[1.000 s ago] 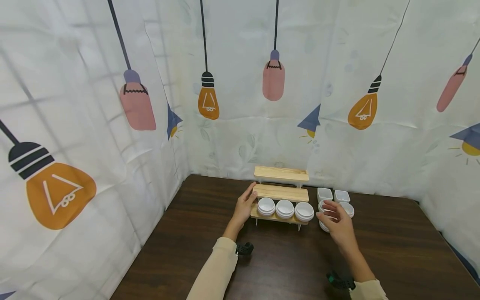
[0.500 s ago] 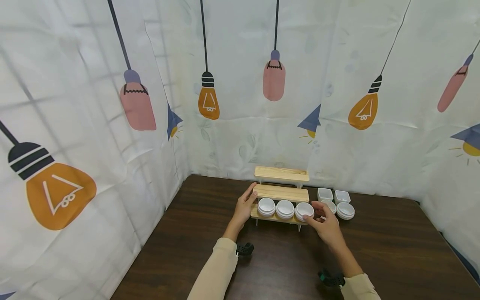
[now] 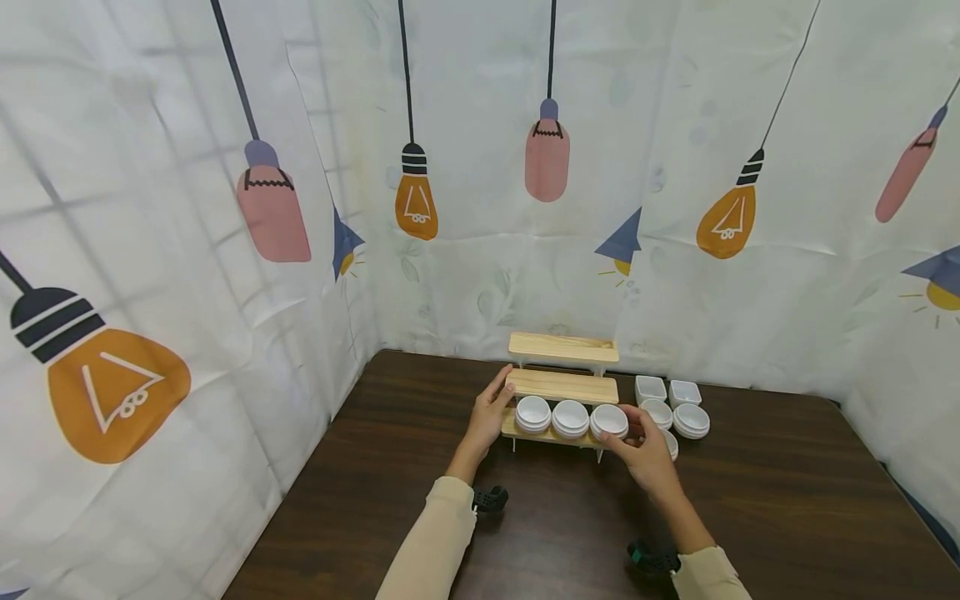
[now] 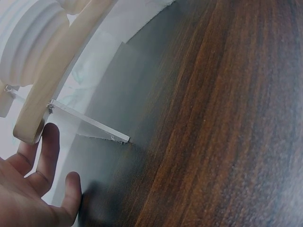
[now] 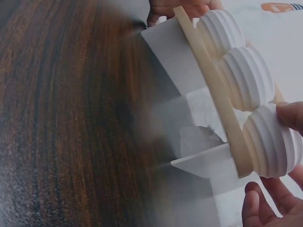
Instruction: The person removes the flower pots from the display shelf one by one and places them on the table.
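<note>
A three-tier wooden stand (image 3: pixel 561 386) with clear supports stands towards the back of the table. Its lowest shelf bears three small round white bowls with ridged sides: a left bowl (image 3: pixel 532 414), a middle bowl (image 3: pixel 570 419) and a right bowl (image 3: pixel 609 421). My left hand (image 3: pixel 487 414) holds the stand's left end; in the left wrist view its fingers (image 4: pixel 49 151) are at the shelf's end. My right hand (image 3: pixel 651 454) pinches the right bowl, the thumb (image 5: pixel 291 115) against its side and other fingers around its far side.
Right of the stand, two square white dishes (image 3: pixel 650 388) (image 3: pixel 684 393) sit at the back. More round white bowls (image 3: pixel 691 421) stand in front of them, one partly behind my right hand. A patterned white curtain (image 3: pixel 480 283) hangs behind the dark wooden table (image 3: pixel 360 467).
My right hand has moved left from the loose bowls beside the stand to the right bowl on the lowest shelf, taking hold of it. My left hand has stayed at the stand.
</note>
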### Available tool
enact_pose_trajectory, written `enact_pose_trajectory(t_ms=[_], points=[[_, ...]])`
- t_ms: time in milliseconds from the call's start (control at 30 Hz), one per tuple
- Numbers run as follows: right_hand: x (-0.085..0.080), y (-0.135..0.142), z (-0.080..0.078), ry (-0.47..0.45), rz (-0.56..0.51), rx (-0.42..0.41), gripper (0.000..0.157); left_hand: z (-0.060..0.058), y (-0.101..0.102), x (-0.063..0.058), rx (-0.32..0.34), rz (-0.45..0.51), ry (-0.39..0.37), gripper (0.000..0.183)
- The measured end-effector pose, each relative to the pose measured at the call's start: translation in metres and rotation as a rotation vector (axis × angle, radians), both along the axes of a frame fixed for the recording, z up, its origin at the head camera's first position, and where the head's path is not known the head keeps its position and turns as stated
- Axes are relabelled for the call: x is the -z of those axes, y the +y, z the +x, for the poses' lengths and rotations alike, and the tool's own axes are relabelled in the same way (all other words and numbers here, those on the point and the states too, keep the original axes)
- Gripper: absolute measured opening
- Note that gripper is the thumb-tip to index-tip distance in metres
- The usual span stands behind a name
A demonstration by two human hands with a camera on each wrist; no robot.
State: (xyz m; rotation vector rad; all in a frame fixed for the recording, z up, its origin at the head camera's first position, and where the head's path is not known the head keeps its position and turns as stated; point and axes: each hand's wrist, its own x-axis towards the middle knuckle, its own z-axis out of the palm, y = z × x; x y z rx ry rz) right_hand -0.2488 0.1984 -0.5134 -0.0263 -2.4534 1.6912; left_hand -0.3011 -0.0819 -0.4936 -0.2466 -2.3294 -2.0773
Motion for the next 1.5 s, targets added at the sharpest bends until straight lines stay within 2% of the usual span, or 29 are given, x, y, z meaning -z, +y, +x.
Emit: enact_pose_trajectory(t_ms=[1200, 1500], points=[[0.0067, -0.0032, -0.0018, 0.034, -0.051, 0.042, 0.06, 0.001, 0.0021, -0.0042, -0.029, 0.011, -0.008, 0.047], [0.0067, -0.0014, 0.0046, 0.063, -0.075, 0.083, 0.059, 0.0025, 0.001, -0.0029, -0.012, 0.004, -0.007, 0.049]])
